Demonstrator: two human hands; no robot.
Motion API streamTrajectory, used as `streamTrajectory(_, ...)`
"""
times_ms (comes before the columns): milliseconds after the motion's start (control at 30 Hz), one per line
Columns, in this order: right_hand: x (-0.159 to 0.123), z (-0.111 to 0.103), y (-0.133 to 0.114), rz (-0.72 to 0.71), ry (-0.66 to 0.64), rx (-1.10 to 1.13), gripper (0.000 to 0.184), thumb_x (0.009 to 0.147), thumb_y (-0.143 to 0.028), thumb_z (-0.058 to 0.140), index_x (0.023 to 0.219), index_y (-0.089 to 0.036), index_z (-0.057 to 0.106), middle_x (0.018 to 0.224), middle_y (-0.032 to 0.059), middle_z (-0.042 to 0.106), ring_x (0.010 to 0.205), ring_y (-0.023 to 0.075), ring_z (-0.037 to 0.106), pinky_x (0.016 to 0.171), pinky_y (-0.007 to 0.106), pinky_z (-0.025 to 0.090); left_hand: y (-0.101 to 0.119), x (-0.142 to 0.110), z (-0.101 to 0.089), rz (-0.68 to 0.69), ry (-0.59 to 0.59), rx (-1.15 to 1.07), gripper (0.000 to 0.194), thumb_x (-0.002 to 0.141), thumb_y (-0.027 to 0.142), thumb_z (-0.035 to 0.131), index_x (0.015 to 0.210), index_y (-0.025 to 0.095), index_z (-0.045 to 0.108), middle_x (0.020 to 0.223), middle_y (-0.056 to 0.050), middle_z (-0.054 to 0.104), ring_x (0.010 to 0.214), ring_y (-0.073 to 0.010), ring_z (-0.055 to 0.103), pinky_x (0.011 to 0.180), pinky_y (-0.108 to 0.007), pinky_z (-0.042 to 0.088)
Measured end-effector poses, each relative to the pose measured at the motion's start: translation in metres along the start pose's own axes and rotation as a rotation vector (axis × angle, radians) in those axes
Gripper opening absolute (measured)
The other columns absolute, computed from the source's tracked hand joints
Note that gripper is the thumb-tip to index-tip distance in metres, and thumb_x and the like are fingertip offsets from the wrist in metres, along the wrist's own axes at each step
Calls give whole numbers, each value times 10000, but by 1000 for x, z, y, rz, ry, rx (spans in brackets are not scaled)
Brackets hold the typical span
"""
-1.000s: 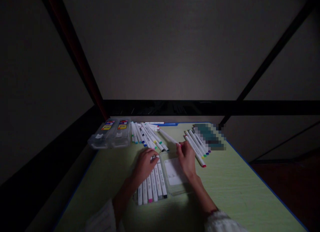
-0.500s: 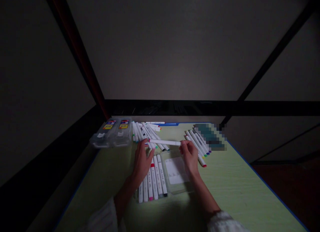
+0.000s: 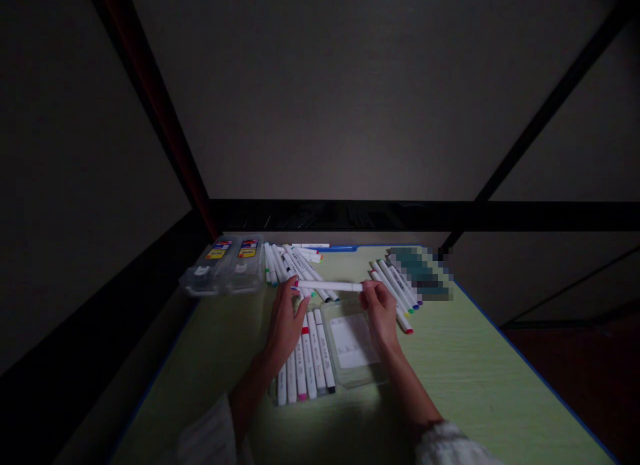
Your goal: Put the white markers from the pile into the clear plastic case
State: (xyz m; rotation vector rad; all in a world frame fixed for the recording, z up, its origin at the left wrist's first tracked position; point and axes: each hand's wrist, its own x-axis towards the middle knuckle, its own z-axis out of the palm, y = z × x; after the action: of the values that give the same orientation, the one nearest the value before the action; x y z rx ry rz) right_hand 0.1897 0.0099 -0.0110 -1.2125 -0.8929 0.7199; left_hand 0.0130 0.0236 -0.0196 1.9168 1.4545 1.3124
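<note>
A white marker [image 3: 330, 286] with a reddish band near its left end is held level above the table. My right hand [image 3: 380, 311] pinches its right end between thumb and fingers. The fingertips of my left hand [image 3: 285, 325] are at the other end, with the thumb just below it. Under my hands lies an opened clear plastic case [image 3: 345, 383]. Its left half holds a row of several white markers [image 3: 310, 365], partly hidden by my left hand. A white label [image 3: 354, 341] shows in the right half.
Two clear cases [image 3: 220, 265] with yellow labels lie at the back left. Several loose markers [image 3: 310, 271] are heaped beside them, near a blue strip-like object [image 3: 340, 249]. More markers [image 3: 395, 288] lie at the right, beside a blurred-out greenish item [image 3: 420, 271]. The table [image 3: 480, 385] has blue edges.
The marker has shifted very slightly, its reddish end now closer against my left fingertips. Both hands stay nearly in place; the other things have not moved.
</note>
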Motion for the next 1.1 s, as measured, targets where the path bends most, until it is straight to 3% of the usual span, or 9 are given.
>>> streamTrajectory(467,4,-2,9,61,54,68,377,693,-525,528,733,-152,569,493,-54,442,448,83,379,427,207,279,12,3,-12,106,18,38,210,780,154,490,958,194,594,859,-28,539,823,-140,537,775,-276,449)
streamTrajectory(667,5,-2,2,43,50,80,411,710,-493,525,888,-131,599,530,-50,446,467,79,377,447,209,294,10,-2,-11,196,-62,45,202,781,177,515,947,206,626,804,-11,553,776,-128,538,718,-245,448)
streamTrajectory(900,-2,2,-13,-33,-41,104,511,699,-356,581,1173,-206,461,759,-10,500,587,100,469,556,247,428,15,-5,-11,230,-144,47,199,801,219,502,956,205,626,789,-15,578,751,-123,545,706,-234,449)
streamTrajectory(1100,-3,6,-13,-27,-145,182,686,657,-283,610,1276,-263,312,673,-49,491,568,107,485,559,256,458,15,-6,-11,256,-179,42,206,809,227,489,970,204,617,809,-21,594,765,-126,553,720,-236,452)
